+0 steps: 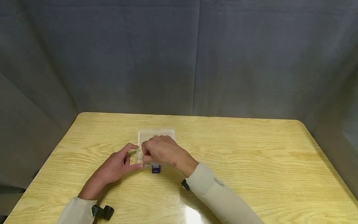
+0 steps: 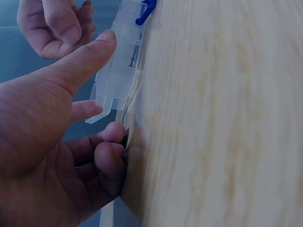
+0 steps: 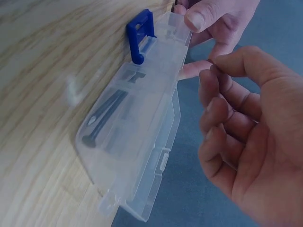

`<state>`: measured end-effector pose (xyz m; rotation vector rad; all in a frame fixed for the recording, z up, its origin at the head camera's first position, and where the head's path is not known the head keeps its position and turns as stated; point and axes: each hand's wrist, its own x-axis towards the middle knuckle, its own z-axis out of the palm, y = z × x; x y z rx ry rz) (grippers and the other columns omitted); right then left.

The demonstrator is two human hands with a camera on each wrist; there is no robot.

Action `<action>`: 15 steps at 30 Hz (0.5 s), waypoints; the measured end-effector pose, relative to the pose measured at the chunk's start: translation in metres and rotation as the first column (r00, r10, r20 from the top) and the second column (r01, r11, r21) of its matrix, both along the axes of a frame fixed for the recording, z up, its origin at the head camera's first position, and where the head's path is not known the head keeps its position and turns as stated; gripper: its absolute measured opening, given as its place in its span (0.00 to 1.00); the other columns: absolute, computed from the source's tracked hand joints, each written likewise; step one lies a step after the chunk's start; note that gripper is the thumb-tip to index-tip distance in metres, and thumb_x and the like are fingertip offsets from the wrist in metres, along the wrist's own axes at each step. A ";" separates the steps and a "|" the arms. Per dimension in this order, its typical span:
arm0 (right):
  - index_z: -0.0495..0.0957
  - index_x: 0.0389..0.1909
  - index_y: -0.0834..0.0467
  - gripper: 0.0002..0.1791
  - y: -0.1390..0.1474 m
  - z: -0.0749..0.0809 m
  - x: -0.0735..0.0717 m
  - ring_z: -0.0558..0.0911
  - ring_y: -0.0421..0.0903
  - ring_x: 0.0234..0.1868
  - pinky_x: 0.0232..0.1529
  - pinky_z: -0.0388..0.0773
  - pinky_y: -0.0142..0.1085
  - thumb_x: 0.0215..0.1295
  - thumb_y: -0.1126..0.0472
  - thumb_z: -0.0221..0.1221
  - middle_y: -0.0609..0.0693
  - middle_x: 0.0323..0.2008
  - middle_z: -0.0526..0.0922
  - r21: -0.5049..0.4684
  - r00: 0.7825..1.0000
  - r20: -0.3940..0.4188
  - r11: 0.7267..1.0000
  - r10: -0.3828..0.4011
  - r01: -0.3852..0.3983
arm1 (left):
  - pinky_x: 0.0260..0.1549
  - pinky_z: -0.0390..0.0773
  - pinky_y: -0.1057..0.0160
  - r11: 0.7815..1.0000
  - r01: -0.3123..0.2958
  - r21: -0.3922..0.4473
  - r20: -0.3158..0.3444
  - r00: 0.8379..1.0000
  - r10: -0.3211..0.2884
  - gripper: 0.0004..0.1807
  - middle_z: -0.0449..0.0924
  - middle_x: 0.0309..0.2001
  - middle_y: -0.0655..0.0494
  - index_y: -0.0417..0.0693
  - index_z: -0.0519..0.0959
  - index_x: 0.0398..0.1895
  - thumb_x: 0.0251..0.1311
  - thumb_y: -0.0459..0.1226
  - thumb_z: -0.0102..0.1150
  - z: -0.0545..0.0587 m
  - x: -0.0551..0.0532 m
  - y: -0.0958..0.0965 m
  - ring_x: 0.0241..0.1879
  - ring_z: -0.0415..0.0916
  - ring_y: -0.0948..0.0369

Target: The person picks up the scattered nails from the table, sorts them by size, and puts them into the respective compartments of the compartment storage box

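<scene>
A clear plastic box [image 1: 156, 132] lies on the table, with a blue latch [image 3: 141, 34] on its front side. Long nails [image 3: 110, 113] show through its front wall in the right wrist view. At the box's left end, my left hand [image 1: 116, 165] grips it, the thumb on the near side and the index finger farther back. My right hand [image 1: 162, 151] is over the box and hides much of its inside. Its fingers curl in, and the thumb and index fingertips meet [image 3: 213, 64]; no object shows between them.
The box stands on a light wood-grain table [image 1: 251, 161]. A dark grey cloth [image 1: 134, 56] hangs behind the table and along its sides. Both forearms wear light sleeves, with a black wrist camera [image 1: 104, 212] strapped at the left cuff.
</scene>
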<state>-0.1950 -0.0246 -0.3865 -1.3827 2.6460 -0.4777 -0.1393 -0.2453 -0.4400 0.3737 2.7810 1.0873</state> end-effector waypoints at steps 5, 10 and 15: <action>0.78 0.27 0.46 0.09 0.012 0.002 0.002 0.70 0.35 0.23 0.26 0.68 0.32 0.66 0.59 0.65 0.35 0.21 0.75 -0.014 1.000 -0.008 1.000 -0.017 0.016 | 0.21 0.64 0.64 1.000 -0.008 0.005 0.007 1.000 0.008 0.37 0.69 0.25 0.56 0.49 0.69 0.67 0.61 0.54 0.73 0.000 0.000 0.000 0.20 0.63 0.62; 0.78 0.28 0.45 0.09 0.032 0.004 0.005 0.70 0.35 0.22 0.25 0.68 0.34 0.67 0.60 0.62 0.35 0.21 0.74 -0.035 0.998 -0.035 0.998 -0.049 0.048 | 0.21 0.64 0.64 1.000 -0.001 0.003 0.001 1.000 0.001 0.37 0.69 0.24 0.57 0.50 0.69 0.68 0.61 0.53 0.73 -0.001 0.001 0.000 0.20 0.62 0.63; 0.80 0.30 0.45 0.07 0.055 0.008 0.011 0.70 0.35 0.22 0.24 0.68 0.34 0.68 0.60 0.60 0.33 0.23 0.75 -0.043 0.996 -0.057 0.997 -0.073 0.070 | 0.21 0.65 0.63 1.000 -0.005 -0.003 0.005 1.000 0.005 0.38 0.69 0.24 0.57 0.51 0.67 0.69 0.61 0.54 0.72 -0.001 0.002 0.000 0.20 0.63 0.63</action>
